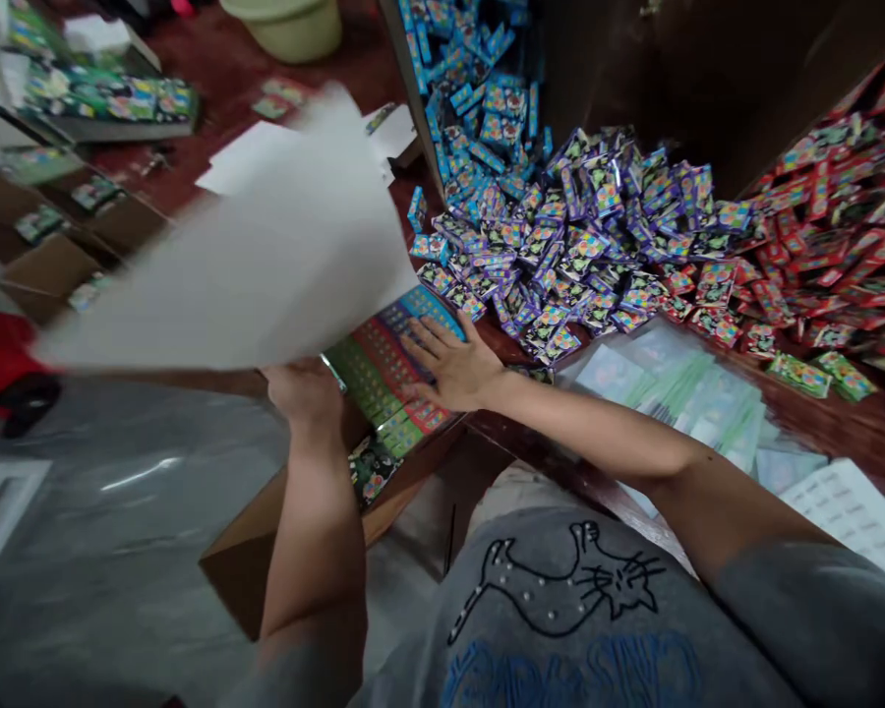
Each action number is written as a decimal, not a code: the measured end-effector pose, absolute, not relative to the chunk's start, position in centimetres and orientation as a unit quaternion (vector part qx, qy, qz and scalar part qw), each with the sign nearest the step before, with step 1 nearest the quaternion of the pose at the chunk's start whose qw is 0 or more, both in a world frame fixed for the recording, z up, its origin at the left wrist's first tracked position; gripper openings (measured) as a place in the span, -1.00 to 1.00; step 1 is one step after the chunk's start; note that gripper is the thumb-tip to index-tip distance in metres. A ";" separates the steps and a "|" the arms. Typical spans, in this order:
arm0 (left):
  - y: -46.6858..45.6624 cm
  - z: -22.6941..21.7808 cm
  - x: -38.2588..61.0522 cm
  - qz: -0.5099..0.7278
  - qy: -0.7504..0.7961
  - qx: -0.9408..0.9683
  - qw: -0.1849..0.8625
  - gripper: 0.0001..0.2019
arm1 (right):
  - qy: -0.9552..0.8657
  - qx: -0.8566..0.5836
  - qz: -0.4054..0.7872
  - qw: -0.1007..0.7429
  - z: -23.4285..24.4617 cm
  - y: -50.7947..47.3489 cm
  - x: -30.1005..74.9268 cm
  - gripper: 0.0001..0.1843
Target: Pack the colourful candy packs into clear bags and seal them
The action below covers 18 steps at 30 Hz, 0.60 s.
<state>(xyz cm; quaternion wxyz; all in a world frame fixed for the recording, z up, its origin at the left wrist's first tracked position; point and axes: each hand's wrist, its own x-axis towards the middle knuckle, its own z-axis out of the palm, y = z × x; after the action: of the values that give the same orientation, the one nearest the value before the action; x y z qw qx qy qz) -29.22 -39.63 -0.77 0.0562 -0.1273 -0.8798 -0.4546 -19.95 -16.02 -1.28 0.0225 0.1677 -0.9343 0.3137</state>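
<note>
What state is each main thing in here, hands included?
White sheet: raised, blurred
Left hand: gripping the sheet's lower edge
Striped layer: lying flat, partly covered
Right hand: spread over the striped layer
Cardboard box: open, contents showing
Blue packets: loosely heaped
Purple packets: loosely heaped
Red packets: loosely heaped
Plastic bags: overlapping
Tub: upright

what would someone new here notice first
Probably the heap of small, shiny printed packets in blue, purple and red across the upper right. Next, the large, flat white sheet at upper left, its edge held in the left hand. Near the centre, the right hand lies spread on a blue, red and green printed layer.
</note>
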 end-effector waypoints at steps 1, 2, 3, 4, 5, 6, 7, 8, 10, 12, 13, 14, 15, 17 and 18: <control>-39.8 -0.2 -28.8 -0.451 -0.879 -0.146 0.050 0.11 | -0.920 0.150 0.360 0.043 -1.6 -15.7 -20.3 -0.26; -40.1 0.5 -28.3 -0.448 -0.879 -0.161 0.029 0.10 | -0.905 0.129 0.401 0.063 -1.7 -14.8 -20.7 -0.32; -40.5 1.3 -27.8 -0.455 -0.873 -0.173 0.009 0.06 | -0.889 0.100 0.438 0.091 -1.6 -13.6 -21.1 -0.36; -41.0 2.1 -27.2 -0.452 -0.872 -0.190 -0.016 -0.01 | -0.870 0.065 0.470 0.131 -1.4 -12.0 -21.2 -0.38; -41.4 2.7 -26.5 -0.436 -0.875 -0.207 -0.038 -0.10 | -0.852 0.035 0.493 0.175 -1.1 -10.2 -20.9 -0.36; -41.6 3.2 -25.6 -0.404 -0.885 -0.227 -0.049 -0.19 | -0.832 0.021 0.510 0.218 -0.7 -8.4 -20.4 -0.34; -41.6 3.5 -24.6 -0.356 -0.899 -0.251 -0.047 -0.27 | -0.819 0.041 0.517 0.245 -0.3 -6.9 -19.6 -0.34; -41.4 3.5 -23.3 -0.294 -0.914 -0.277 -0.037 -0.30 | -0.825 0.097 0.501 0.243 -0.1 -5.6 -18.7 -0.34; -40.0 3.1 -20.4 -0.155 -0.931 -0.330 -0.011 -0.09 | -0.864 0.258 0.401 0.163 0.1 -4.4 -17.3 -0.22; -38.2 2.2 -17.8 -0.061 -0.933 -0.356 0.002 0.17 | -0.888 0.374 0.261 0.058 -0.2 -4.4 -16.8 0.01; -37.4 1.8 -16.8 -0.034 -0.933 -0.358 0.001 0.17 | -0.893 0.399 0.205 0.029 -0.4 -4.7 -16.9 0.06; -36.8 1.5 -16.2 -0.019 -0.934 -0.357 0.000 0.09 | -0.898 0.409 0.163 0.015 -0.6 -5.0 -17.3 0.06; -36.5 1.4 -16.0 -0.013 -0.934 -0.357 -0.003 -0.02 | -0.902 0.411 0.135 0.014 -0.8 -5.3 -17.7 0.02; -36.4 1.6 -16.3 -0.021 -0.929 -0.370 -0.022 -0.17 | -0.906 0.409 0.107 0.029 -0.8 -5.6 -18.4 -0.11; -36.5 1.9 -16.7 -0.028 -0.923 -0.381 -0.035 -0.20 | -0.907 0.408 0.100 0.038 -0.8 -5.7 -18.6 -0.17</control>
<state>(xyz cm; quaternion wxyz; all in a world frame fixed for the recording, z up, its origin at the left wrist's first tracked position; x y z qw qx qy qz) -16.65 -36.54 1.86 -0.0349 -0.3813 -0.9234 -0.0283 -18.58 -5.67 -0.76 0.0377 0.4082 -0.9066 0.0999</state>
